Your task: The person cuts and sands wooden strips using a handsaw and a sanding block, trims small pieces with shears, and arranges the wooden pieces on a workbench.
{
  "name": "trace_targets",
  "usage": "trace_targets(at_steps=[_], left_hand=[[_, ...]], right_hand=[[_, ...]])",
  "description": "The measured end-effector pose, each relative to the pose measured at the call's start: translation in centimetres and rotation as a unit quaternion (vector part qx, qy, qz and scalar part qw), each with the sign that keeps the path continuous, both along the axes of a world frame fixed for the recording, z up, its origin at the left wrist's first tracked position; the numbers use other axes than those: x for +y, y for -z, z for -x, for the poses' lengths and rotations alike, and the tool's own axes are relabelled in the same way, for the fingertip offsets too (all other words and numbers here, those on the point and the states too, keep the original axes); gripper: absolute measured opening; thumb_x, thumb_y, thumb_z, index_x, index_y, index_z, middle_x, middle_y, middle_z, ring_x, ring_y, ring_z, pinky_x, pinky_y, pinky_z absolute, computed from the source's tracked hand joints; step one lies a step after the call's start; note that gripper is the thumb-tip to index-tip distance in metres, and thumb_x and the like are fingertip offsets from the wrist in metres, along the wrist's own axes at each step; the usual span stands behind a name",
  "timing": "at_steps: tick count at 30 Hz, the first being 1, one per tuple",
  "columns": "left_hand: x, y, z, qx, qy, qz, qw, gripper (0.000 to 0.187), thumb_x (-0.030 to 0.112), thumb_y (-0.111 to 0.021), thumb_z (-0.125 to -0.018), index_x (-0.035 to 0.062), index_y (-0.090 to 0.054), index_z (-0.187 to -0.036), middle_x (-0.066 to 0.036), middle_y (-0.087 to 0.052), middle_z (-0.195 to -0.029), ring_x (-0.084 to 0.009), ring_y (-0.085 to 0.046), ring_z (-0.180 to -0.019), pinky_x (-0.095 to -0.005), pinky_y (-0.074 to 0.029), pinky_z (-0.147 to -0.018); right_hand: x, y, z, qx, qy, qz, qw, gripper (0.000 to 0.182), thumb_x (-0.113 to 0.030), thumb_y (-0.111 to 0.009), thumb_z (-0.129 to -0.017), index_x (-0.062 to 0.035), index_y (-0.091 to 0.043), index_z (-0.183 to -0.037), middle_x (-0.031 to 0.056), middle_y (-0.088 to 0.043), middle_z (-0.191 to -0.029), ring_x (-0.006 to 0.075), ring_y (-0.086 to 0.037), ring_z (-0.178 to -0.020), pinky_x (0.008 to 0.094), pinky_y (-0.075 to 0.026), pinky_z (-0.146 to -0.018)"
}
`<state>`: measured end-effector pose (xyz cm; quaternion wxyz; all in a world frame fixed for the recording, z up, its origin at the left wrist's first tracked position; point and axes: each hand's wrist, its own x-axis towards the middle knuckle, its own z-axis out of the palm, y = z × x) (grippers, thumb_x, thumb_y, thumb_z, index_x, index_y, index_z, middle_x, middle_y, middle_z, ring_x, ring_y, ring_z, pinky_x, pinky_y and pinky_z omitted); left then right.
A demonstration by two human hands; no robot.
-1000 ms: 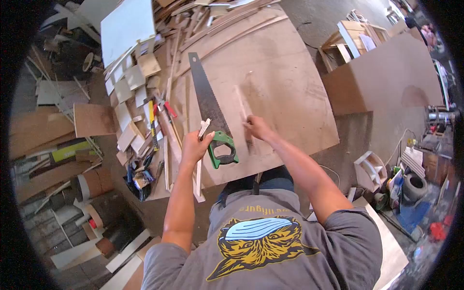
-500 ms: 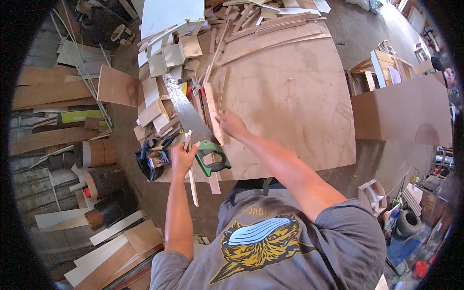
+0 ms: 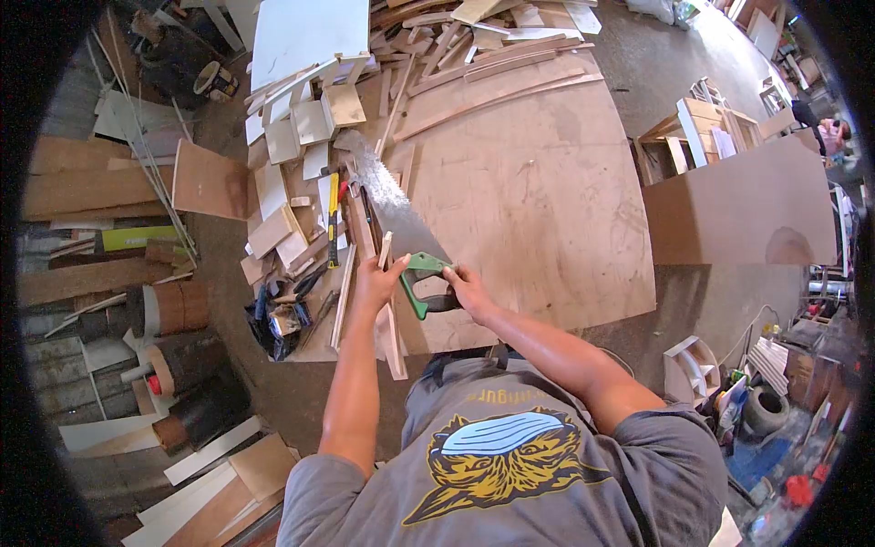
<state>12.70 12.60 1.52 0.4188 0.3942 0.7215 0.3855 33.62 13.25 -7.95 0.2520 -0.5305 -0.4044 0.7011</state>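
A hand saw (image 3: 396, 214) with a green and black handle lies slanted over the near left part of the plywood table, its blade pointing away to the upper left. My left hand (image 3: 378, 284) is closed around narrow wood strips (image 3: 393, 337), with the thumb against the green handle. At the right edge of the handle, my right hand (image 3: 467, 290) pinches the saw. A yellow and black tool (image 3: 334, 219) and pliers (image 3: 355, 187) lie left of the blade. Part of the strips is hidden by my left hand.
The plywood table top (image 3: 538, 201) spreads out ahead and right. Wood offcuts (image 3: 310, 123) are heaped at its left and far side. A black bag (image 3: 271, 319) sits at the near left corner. Beyond the right edge stands a brown board (image 3: 738, 205).
My right hand has come back from the wood strips to the saw handle. The saw and my left hand have shifted right, and the yellow tool and pliers are more exposed.
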Motion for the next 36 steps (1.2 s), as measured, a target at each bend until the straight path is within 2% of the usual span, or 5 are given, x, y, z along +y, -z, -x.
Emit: trace_targets(at_steps=[7, 16, 28, 31, 36], left_hand=[[1.4, -0.9, -1.8, 0.092, 0.022, 0.09, 0.991, 0.05, 0.047, -0.08, -0.086, -0.003, -0.076, -0.091, -0.011, -0.069, -0.072, -0.0176, -0.065, -0.07, -0.0354, -0.051, -0.067], [3.0, 0.1, -3.0, 0.081, 0.041, 0.022, 0.996, 0.055, 0.05, -0.065, -0.099, -0.0034, -0.076, -0.102, -0.014, -0.07, -0.079, -0.0209, -0.066, -0.077, -0.0354, -0.052, -0.075], [8.8, -4.6, -10.5, -0.06, 0.137, 0.022, 0.988, 0.045, 0.045, -0.071, -0.097, 0.0001, -0.071, -0.092, 0.0, -0.061, -0.079, -0.0113, -0.054, -0.077, -0.0295, -0.043, -0.07], [9.9, -3.8, -12.7, -0.082, 0.134, 0.023, 0.987, 0.046, 0.048, -0.071, -0.096, 0.0021, -0.072, -0.091, 0.001, -0.058, -0.074, -0.0089, -0.049, -0.065, -0.0287, -0.039, -0.06], [11.9, -5.1, -17.7, -0.144, 0.143, 0.111, 0.973, 0.045, 0.048, -0.069, -0.097, 0.0029, -0.069, -0.096, 0.002, -0.055, -0.073, -0.01, -0.05, -0.063, -0.0283, -0.041, -0.055]], right_hand=[[-0.5, -0.6, -2.9, -0.106, 0.097, -0.135, 0.98, 0.046, -0.043, -0.054, -0.105, 0.0009, -0.065, -0.098, 0.0092, -0.062, -0.074, 0.0163, -0.059, -0.072, 0.0359, -0.048, -0.067], [-0.3, 0.7, -9.8, -0.348, 0.088, -0.129, 0.925, 0.05, -0.049, -0.053, -0.103, -0.0012, -0.067, -0.107, 0.0254, -0.071, -0.094, 0.0434, -0.069, -0.092, 0.05, -0.051, -0.081], [-0.4, 0.7, -11.7, -0.5, 0.049, -0.338, 0.796, 0.042, -0.045, -0.058, -0.103, -0.0061, -0.069, -0.113, 0.0164, -0.071, -0.099, 0.0336, -0.069, -0.087, 0.0457, -0.054, -0.078], [1.4, -4.6, -12.6, -0.197, 0.039, -0.133, 0.971, 0.035, -0.037, -0.062, -0.103, -0.0057, -0.068, -0.117, 0.0101, -0.069, -0.095, 0.0213, -0.066, -0.081, 0.0376, -0.054, -0.074], [2.3, -4.5, -13.1, 0.015, 0.05, -0.127, 0.991, 0.028, -0.028, -0.064, -0.103, -0.0035, -0.065, -0.117, 0.0034, -0.065, -0.08, 0.0123, -0.061, -0.07, 0.0298, -0.051, -0.065]])
